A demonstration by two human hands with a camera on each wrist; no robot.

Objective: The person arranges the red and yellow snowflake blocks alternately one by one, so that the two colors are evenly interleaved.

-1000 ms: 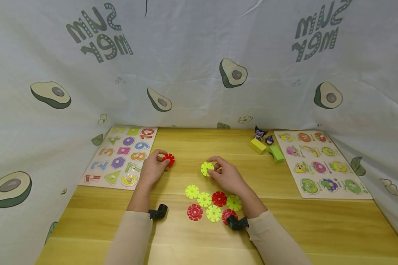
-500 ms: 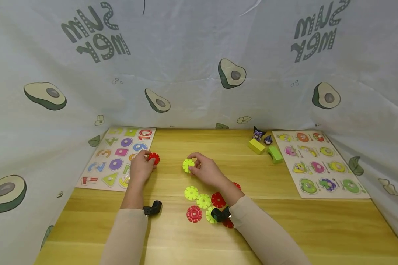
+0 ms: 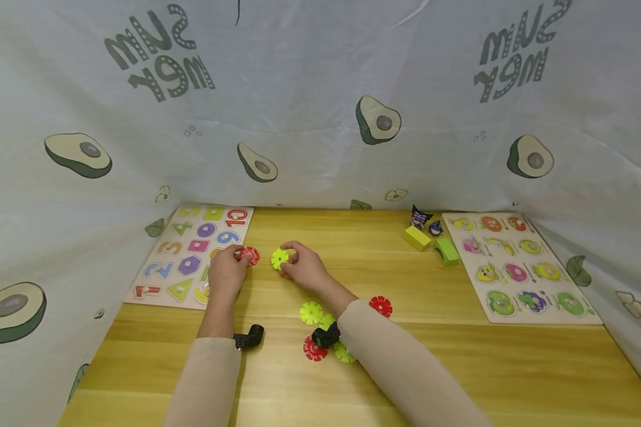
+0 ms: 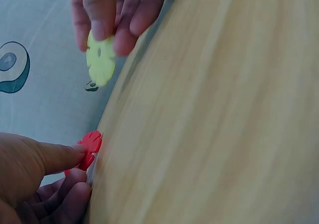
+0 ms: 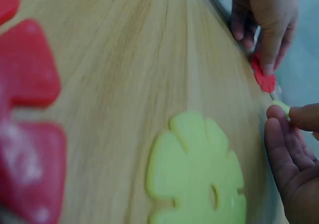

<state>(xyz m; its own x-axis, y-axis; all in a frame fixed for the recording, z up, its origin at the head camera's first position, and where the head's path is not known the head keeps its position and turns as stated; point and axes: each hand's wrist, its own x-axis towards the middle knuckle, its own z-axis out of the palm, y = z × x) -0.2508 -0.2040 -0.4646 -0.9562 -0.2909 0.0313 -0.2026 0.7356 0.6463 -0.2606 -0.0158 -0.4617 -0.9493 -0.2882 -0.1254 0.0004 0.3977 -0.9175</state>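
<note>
My left hand pinches a red notched plastic disc between thumb and fingers, beside the number puzzle board. A yellow notched disc is pinched in my right hand, a short gap to the right of the red one. In the left wrist view the yellow disc hangs from the right fingertips, and the red disc is under the left thumb. Loose discs lie nearer me: a yellow one, a red one and another red one. My right forearm hides part of this group.
The number puzzle board lies at the left and a fruit puzzle board at the right. A yellow block, a green arch block and a small dark figurine stand at the back right. A printed curtain closes off the back.
My right hand has carried the yellow disc leftward, close to the red one. The left hand has shifted slightly left with its red disc. My right forearm now covers more of the loose discs.
</note>
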